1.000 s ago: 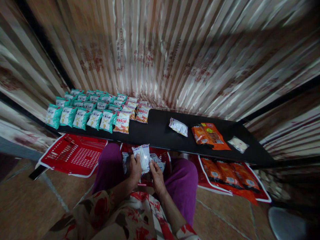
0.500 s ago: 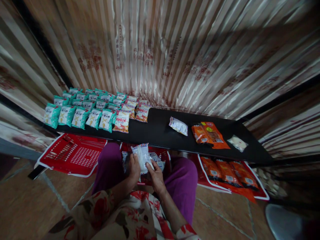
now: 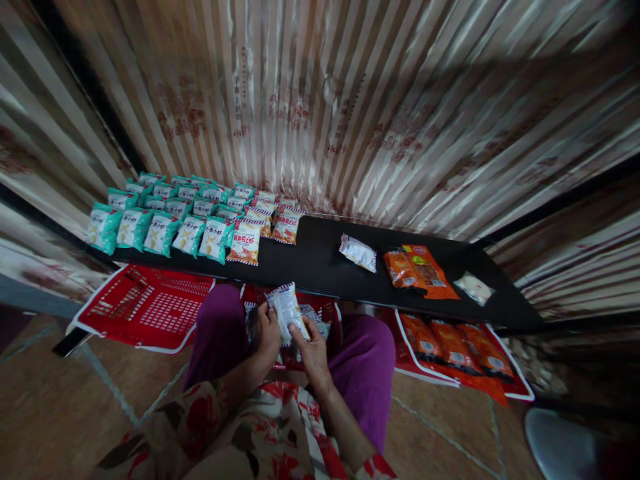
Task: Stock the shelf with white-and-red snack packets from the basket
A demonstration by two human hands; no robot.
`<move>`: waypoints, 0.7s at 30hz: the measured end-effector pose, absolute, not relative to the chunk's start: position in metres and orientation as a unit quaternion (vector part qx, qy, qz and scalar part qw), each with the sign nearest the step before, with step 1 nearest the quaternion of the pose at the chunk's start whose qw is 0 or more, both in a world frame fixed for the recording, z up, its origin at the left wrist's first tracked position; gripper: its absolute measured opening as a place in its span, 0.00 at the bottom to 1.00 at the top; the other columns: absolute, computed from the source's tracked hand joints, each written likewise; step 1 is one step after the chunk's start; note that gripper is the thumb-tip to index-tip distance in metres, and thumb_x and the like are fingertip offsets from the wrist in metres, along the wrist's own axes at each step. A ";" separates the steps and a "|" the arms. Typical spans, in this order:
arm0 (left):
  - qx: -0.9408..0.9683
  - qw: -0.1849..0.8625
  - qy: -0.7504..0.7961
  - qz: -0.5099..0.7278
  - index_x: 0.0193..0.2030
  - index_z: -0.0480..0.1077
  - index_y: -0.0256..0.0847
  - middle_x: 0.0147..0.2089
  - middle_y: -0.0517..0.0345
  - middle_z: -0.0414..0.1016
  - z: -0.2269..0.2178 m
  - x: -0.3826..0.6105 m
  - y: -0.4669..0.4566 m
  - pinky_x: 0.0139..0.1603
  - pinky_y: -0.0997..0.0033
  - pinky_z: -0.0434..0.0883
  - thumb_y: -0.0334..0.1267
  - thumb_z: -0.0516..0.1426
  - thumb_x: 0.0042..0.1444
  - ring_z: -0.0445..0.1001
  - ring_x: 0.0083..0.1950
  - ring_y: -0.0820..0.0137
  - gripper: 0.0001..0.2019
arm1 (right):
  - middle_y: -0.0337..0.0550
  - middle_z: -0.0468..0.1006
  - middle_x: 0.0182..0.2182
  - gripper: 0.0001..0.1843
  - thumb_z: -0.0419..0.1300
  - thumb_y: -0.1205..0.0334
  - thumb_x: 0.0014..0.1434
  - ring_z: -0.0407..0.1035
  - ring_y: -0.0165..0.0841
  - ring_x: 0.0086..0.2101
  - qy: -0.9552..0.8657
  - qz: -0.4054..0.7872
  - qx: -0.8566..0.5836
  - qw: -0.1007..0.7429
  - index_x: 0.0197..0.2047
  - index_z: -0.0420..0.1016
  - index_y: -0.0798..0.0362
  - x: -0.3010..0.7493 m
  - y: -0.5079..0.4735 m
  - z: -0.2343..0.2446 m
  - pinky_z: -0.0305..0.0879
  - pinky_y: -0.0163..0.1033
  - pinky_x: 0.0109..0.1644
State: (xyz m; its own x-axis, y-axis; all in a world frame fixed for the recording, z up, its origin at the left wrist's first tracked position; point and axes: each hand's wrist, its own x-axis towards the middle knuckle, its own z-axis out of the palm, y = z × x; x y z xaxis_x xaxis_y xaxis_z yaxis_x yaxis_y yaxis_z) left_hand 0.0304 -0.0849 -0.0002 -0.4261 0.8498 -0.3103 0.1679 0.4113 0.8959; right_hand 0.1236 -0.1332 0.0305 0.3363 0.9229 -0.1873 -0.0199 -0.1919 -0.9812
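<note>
A small white snack packet with a striped end is held above my lap, its printed back facing up. My right hand grips its lower right side, thumb on top. On the packet's left, my left hand has its fingers curled against the edge. Beneath both hands, a red basket between my knees holds more silvery packets, partly hidden. On the black table ahead, one white packet with striped ends lies alone.
Rows of teal snack packets fill the table's left, beside several orange-and-white packets. Orange bags and a clear packet lie at right. Below are a red basket and another holding orange bags. A curtain hangs behind.
The packet in my hands has tilted slightly and risen a little at its top end. My left fingers have curled in lower along its edge. The table's packets lie as before.
</note>
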 end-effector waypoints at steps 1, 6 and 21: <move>0.350 0.402 0.731 0.427 0.45 0.67 0.39 0.46 0.47 0.74 0.000 0.029 -0.084 0.49 0.67 0.67 0.31 0.49 0.56 0.73 0.48 0.64 0.12 | 0.42 0.78 0.35 0.22 0.65 0.51 0.45 0.70 0.35 0.35 -0.369 0.438 -0.634 0.519 0.41 0.75 0.55 0.123 -0.133 0.030 0.66 0.38 0.40; 0.374 0.382 0.707 0.464 0.37 0.66 0.40 0.36 0.54 0.72 -0.003 0.022 -0.084 0.44 0.69 0.68 0.25 0.52 0.48 0.72 0.39 0.67 0.10 | 0.45 0.77 0.39 0.20 0.63 0.53 0.48 0.70 0.38 0.40 -0.454 0.357 -0.650 0.495 0.43 0.74 0.54 0.123 -0.133 0.025 0.65 0.41 0.45; 0.397 0.486 0.642 0.440 0.38 0.70 0.42 0.40 0.52 0.76 -0.016 0.009 -0.091 0.48 0.66 0.67 0.37 0.49 0.54 0.72 0.48 0.63 0.10 | 0.48 0.71 0.40 0.18 0.58 0.55 0.56 0.67 0.39 0.41 -0.627 0.149 -0.675 0.359 0.48 0.68 0.53 0.113 -0.139 0.033 0.66 0.45 0.46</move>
State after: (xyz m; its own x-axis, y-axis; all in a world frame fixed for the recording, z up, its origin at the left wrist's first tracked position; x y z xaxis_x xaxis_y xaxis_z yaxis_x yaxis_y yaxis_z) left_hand 0.0087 -0.0912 -0.0161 -0.2113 0.9380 -0.2747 0.0817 0.2971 0.9514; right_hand 0.1130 -0.1388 0.0327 0.1693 0.9537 0.2487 0.7397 0.0438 -0.6715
